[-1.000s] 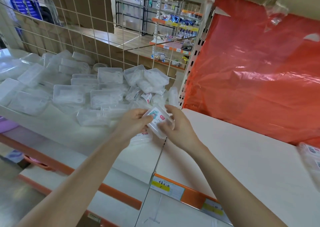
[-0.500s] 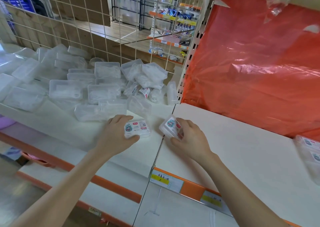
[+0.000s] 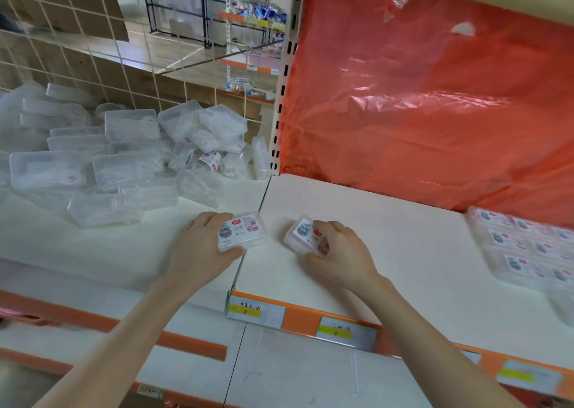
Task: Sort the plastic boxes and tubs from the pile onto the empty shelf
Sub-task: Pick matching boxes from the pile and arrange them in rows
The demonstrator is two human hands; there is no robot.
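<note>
My left hand [image 3: 202,246] grips a small clear labelled box [image 3: 243,230] that lies flat at the right end of the left shelf board [image 3: 93,246]. My right hand [image 3: 338,252] holds a second small labelled box [image 3: 302,232], tilted, low over the left end of the white right shelf [image 3: 388,236]. A pile of clear plastic boxes and tubs [image 3: 124,159] covers the back of the left board. Labelled boxes in rows [image 3: 528,246] lie flat at the right shelf's far end.
An orange plastic sheet [image 3: 435,112] hangs behind the right shelf. A wire grid panel [image 3: 93,65] backs the pile. A perforated upright post [image 3: 281,96] divides the two bays. Orange price strips with labels [image 3: 279,314] line the shelf fronts.
Both hands were together on one box above the seam. They parted and lowered; each now holds its own box, left on the left board, right over the right shelf.
</note>
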